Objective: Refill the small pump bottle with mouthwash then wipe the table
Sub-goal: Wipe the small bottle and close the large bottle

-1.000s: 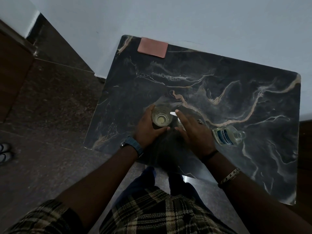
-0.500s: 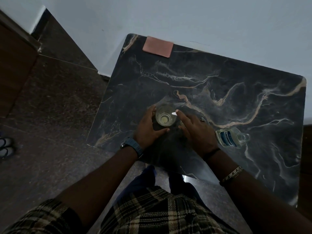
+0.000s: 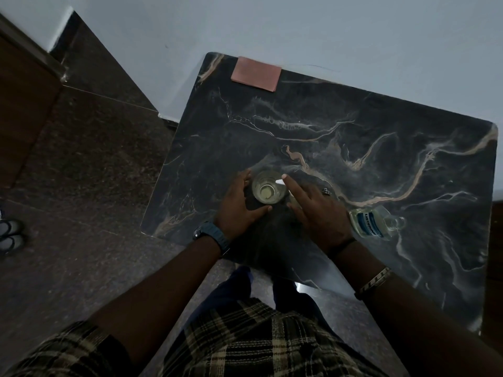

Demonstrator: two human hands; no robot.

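A small clear bottle (image 3: 268, 190) stands open-topped near the front of the dark marble table (image 3: 353, 137), with a little yellowish liquid at its bottom. My left hand (image 3: 239, 205) wraps its left side, thumb along the front. My right hand (image 3: 315, 210) is just right of it, index finger stretched to the rim. A white pump piece (image 3: 279, 182) shows at that fingertip; the rest is hidden under the hand. The mouthwash bottle (image 3: 373, 224), clear with a blue label, lies on its side to the right, neck pointing right.
A pink folded cloth (image 3: 255, 73) lies at the table's far left corner against the pale wall. Dark stone floor is to the left, with shoes (image 3: 9, 236) at the far left edge. My knees are below the table's front edge.
Both hands stay at the small bottle. My right index finger has stretched a little further to the rim; the view has shifted slightly.
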